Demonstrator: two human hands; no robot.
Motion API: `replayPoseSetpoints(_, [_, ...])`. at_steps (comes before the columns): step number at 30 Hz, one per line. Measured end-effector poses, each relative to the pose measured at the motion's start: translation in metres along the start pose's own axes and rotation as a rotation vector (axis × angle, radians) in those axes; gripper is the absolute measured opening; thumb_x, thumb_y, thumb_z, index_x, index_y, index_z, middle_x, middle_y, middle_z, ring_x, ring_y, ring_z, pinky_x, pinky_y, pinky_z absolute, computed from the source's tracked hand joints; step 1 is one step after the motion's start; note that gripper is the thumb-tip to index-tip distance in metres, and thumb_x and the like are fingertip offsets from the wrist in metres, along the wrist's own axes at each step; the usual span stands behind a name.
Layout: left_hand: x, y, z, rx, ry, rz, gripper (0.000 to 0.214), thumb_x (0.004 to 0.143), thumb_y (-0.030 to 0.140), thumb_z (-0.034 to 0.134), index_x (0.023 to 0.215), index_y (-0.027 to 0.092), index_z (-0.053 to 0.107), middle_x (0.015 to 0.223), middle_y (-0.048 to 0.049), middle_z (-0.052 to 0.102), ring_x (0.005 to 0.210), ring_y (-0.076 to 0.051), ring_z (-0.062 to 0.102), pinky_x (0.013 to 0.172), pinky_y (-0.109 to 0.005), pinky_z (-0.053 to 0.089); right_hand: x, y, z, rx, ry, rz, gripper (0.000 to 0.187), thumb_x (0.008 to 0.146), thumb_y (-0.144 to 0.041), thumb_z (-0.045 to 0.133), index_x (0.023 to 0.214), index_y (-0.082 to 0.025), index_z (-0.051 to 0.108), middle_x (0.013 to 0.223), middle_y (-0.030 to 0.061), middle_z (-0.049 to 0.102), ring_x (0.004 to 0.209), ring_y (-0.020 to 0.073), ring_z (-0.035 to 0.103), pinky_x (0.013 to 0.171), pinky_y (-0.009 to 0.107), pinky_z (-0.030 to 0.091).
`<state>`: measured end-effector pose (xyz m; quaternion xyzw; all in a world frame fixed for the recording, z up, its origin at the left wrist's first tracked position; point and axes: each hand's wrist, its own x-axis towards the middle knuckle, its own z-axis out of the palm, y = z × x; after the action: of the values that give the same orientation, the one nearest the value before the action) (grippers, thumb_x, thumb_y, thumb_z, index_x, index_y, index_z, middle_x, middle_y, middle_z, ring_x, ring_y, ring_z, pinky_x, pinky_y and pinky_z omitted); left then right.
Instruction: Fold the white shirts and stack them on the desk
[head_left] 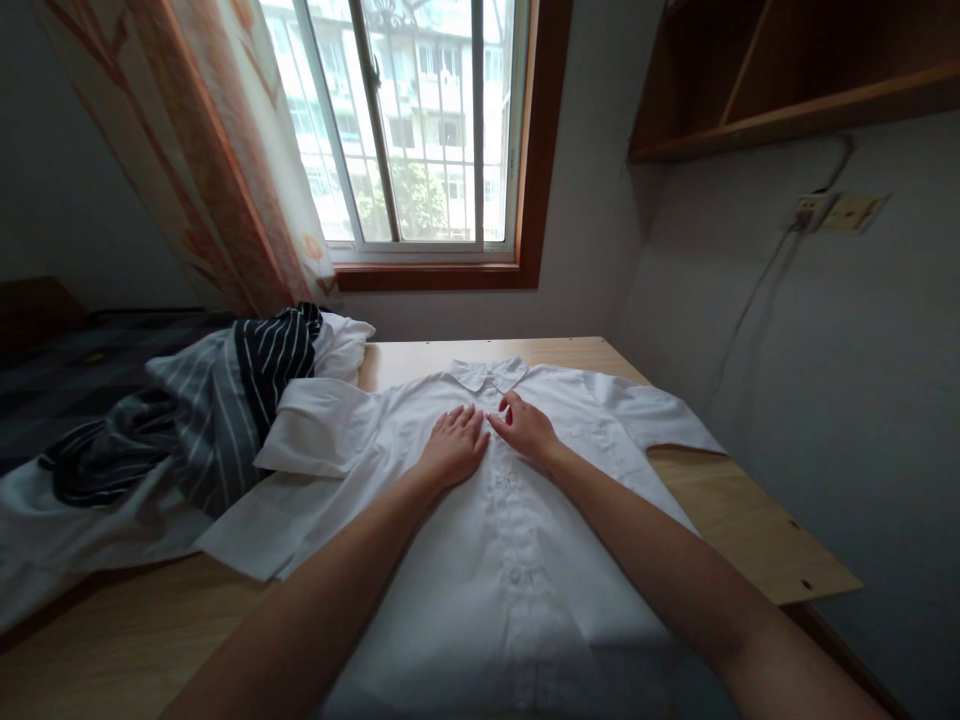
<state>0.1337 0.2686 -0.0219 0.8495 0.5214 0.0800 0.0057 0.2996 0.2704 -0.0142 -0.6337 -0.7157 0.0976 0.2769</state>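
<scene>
A white short-sleeved shirt (525,540) lies spread front-up on a wooden table (757,530), collar toward the window and its button placket running down the middle. My left hand (454,445) rests flat on the chest just left of the placket, fingers stretched out. My right hand (527,428) sits close beside it on the right, its fingers curled and pinching the fabric at the placket below the collar. Both forearms reach over the lower part of the shirt.
A heap of striped grey and dark clothes (202,410) lies at the table's left, over more white cloth. Behind the table are a window (420,130) with a patterned curtain (225,150). A wooden shelf (787,80) and wall socket (832,212) are at right.
</scene>
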Motion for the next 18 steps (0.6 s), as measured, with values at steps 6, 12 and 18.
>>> replayPoseSetpoints(6, [0.000,-0.004,0.002,-0.012,0.046,0.024,0.049,0.099,0.039,0.034,0.141,0.018,0.050,0.153,-0.0103,0.043,0.143,-0.027,0.035,0.119,-0.044,0.025,0.002,-0.004,-0.001,-0.129,-0.088,0.002,0.027,0.085,-0.041,0.061,0.104,-0.022,0.061,0.091,0.0037,0.071,0.082,0.0185,0.065,0.066,0.025,0.039])
replayPoseSetpoints(12, [0.000,-0.004,0.002,0.003,0.055,0.023,0.047,0.099,0.035,0.034,0.140,0.018,0.051,0.152,-0.0096,0.044,0.143,-0.027,0.036,0.118,-0.044,0.026,0.001,-0.014,-0.002,-0.189,-0.087,0.040,0.027,0.083,-0.040,0.060,0.098,-0.018,0.066,0.100,0.0107,0.070,0.089,0.0227,0.066,0.073,0.028,0.044])
replayPoseSetpoints(18, [0.001,-0.005,0.002,-0.016,0.086,0.060,0.045,0.098,0.034,0.038,0.137,0.018,0.055,0.148,-0.0106,0.049,0.139,-0.027,0.040,0.118,-0.044,0.028,-0.001,-0.021,-0.001,-0.196,-0.047,0.033,0.025,0.084,-0.029,0.059,0.099,-0.013,0.070,0.106,0.0160,0.069,0.092,0.0229,0.066,0.077,0.028,0.047])
